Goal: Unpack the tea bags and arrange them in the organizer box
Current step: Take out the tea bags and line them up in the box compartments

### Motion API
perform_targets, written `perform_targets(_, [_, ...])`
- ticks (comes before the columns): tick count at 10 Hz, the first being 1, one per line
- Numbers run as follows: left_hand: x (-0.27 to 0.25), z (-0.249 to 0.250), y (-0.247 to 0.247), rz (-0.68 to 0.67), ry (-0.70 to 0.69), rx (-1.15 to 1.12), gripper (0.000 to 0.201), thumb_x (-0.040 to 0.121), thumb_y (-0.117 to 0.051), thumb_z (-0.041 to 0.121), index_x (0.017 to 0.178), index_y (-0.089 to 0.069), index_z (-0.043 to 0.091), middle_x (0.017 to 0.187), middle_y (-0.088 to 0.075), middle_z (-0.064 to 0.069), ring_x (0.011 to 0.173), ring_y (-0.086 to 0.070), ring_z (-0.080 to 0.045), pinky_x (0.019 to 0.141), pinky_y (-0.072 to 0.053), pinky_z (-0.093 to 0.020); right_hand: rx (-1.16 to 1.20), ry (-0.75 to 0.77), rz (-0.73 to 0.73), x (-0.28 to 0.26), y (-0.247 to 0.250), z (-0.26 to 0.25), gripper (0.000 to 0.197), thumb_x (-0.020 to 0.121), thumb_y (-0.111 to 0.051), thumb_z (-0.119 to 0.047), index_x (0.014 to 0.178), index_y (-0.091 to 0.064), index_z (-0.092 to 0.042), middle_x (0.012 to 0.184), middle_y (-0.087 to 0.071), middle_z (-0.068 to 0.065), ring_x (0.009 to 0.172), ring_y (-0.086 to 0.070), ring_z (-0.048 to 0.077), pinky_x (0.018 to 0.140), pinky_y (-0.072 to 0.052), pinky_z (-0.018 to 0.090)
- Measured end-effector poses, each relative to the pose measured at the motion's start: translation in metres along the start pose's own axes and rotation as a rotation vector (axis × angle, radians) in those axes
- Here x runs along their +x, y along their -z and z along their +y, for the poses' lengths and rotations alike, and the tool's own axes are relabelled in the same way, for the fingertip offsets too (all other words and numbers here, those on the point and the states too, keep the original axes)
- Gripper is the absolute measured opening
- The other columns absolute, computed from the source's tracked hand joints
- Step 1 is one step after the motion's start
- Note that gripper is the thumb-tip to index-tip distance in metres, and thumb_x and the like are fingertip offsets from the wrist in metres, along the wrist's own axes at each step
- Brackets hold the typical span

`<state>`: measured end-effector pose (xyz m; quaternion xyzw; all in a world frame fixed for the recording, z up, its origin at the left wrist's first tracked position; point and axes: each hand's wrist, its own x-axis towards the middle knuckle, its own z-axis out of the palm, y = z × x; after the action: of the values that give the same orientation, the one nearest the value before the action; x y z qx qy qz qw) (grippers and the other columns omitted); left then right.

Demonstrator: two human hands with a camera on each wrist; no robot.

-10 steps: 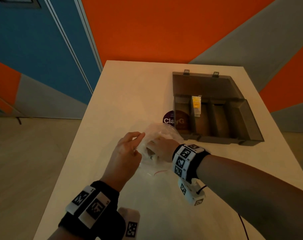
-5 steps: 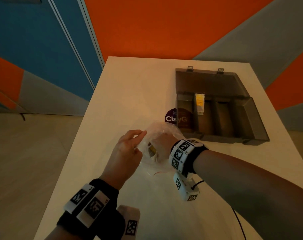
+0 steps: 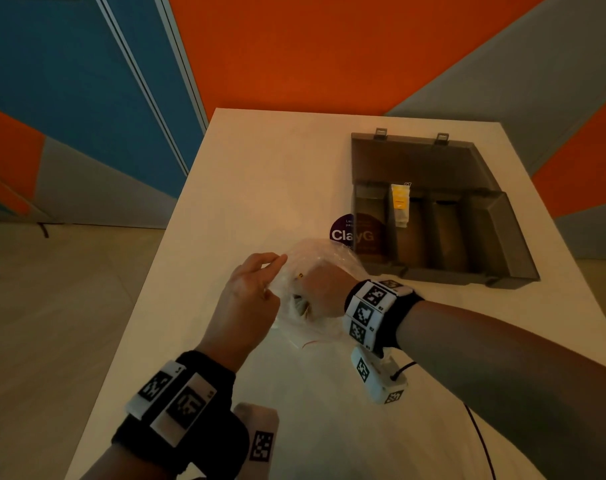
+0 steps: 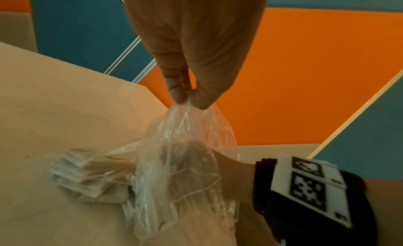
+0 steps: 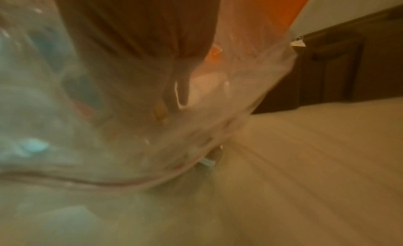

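Left hand fingers pinch plastic bag's upright mouth; right hand inside, grip unseen.

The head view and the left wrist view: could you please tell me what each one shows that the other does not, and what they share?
Only the head view shows the open organizer box with one tea bag in a compartment, and a purple sticker. Only the left wrist view shows a stack of tea bags lying at the bag's bottom. Both show the left hand pinching the clear plastic bag and the right hand reaching inside it, above the table.
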<state>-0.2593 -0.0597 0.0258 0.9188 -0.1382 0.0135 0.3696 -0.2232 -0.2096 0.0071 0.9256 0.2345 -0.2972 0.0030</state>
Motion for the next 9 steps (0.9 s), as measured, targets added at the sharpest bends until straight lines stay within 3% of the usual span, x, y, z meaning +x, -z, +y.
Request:
perform_targets(1, [0.003, 0.001, 0.004, 0.008, 0.009, 0.010, 0.058, 0.068, -0.048, -0.021, 0.121, -0.056, 0.002, 0.121, -0.056, -0.016, 0.098, -0.057, -0.034, 0.082, -0.048, -0.034, -0.018, 0.091, 0.100, -0.006, 0.013, -0.003, 0.027, 0.088, -0.054, -0.015, 0.113, -0.058, -0.006, 0.112, -0.062, 0.017, 0.103, -0.058, 0.034, 0.084, -0.044, 0.039])
perform_targets(2, [0.010, -0.003, 0.007, 0.050, 0.034, -0.005, 0.056, 0.068, -0.050, -0.022, 0.120, -0.056, -0.001, 0.120, -0.057, -0.016, 0.094, -0.059, -0.032, 0.081, -0.045, -0.023, -0.005, 0.178, 0.251, -0.014, 0.023, -0.001, 0.023, 0.086, -0.055, -0.019, 0.109, -0.058, -0.013, 0.106, -0.066, 0.010, 0.098, -0.060, 0.030, 0.083, -0.047, 0.038])
perform_targets(3, [0.016, -0.004, 0.009, 0.076, 0.021, -0.007, 0.056, 0.067, -0.051, -0.024, 0.118, -0.057, -0.002, 0.117, -0.058, -0.017, 0.087, -0.059, -0.028, 0.077, -0.042, -0.018, 0.014, 0.205, 0.385, -0.025, 0.031, 0.005, 0.012, 0.085, -0.052, -0.019, 0.096, -0.055, -0.017, 0.095, -0.068, 0.006, 0.086, -0.061, 0.028, 0.073, -0.049, 0.036])
perform_targets(4, [0.017, 0.000, 0.008, 0.039, 0.054, -0.009, 0.055, 0.069, -0.052, -0.021, 0.121, -0.056, 0.000, 0.120, -0.056, -0.013, 0.079, -0.051, -0.015, 0.074, -0.038, -0.014, 0.099, 0.165, 0.421, -0.036, 0.039, 0.009, 0.009, 0.081, -0.054, -0.016, 0.090, -0.053, -0.018, 0.090, -0.066, 0.007, 0.081, -0.060, 0.029, 0.062, -0.044, 0.033])
perform_targets(5, [0.019, 0.000, 0.006, -0.006, 0.039, -0.029, 0.054, 0.072, -0.054, -0.017, 0.122, -0.054, 0.002, 0.122, -0.054, -0.012, 0.072, -0.048, -0.010, 0.070, -0.034, -0.007, 0.271, 0.076, 0.439, -0.044, 0.043, 0.013, 0.010, 0.081, -0.058, -0.022, 0.088, -0.055, -0.016, 0.088, -0.066, 0.005, 0.082, -0.060, 0.026, 0.061, -0.037, 0.029])
perform_targets(6, [0.019, 0.000, 0.004, -0.030, 0.010, -0.025, 0.050, 0.073, -0.062, -0.010, 0.121, -0.056, 0.004, 0.121, -0.053, -0.011, 0.068, -0.049, -0.005, 0.065, -0.036, -0.001, 0.532, 0.013, 0.437, -0.049, 0.043, 0.021, 0.021, 0.078, -0.066, -0.025, 0.088, -0.059, -0.008, 0.088, -0.067, 0.010, 0.082, -0.062, 0.026, 0.065, -0.043, 0.035])
perform_targets(7, [0.016, 0.013, 0.009, 0.023, -0.028, -0.147, 0.041, 0.078, -0.065, 0.014, 0.116, -0.053, 0.025, 0.114, -0.052, 0.008, 0.085, -0.055, -0.015, 0.066, -0.038, -0.005, 0.740, 0.009, 0.443, -0.054, 0.045, 0.030, 0.017, 0.075, -0.069, -0.013, 0.076, -0.057, -0.002, 0.077, -0.062, 0.013, 0.074, -0.058, 0.028, 0.065, -0.045, 0.037])
perform_targets(8, [0.016, 0.041, 0.022, -0.047, 0.006, -0.413, 0.046, 0.072, -0.054, 0.041, 0.117, -0.043, 0.041, 0.113, -0.044, 0.027, 0.103, -0.051, -0.004, 0.074, -0.040, -0.004, 0.835, -0.011, 0.454, -0.066, 0.058, 0.031, 0.025, 0.074, -0.072, -0.008, 0.083, -0.056, 0.009, 0.075, -0.058, 0.011, 0.070, -0.054, 0.021, 0.061, -0.040, 0.020])
perform_targets(9, [0.023, 0.062, 0.028, -0.182, 0.079, -0.639, 0.060, 0.076, -0.070, 0.029, 0.126, -0.038, 0.038, 0.118, -0.047, 0.024, 0.104, -0.052, 0.004, 0.071, -0.046, -0.005, 0.865, 0.010, 0.489, -0.080, 0.077, 0.025, 0.027, 0.074, -0.073, -0.012, 0.093, -0.061, 0.003, 0.084, -0.065, 0.009, 0.074, -0.060, 0.014, 0.066, -0.049, 0.024])
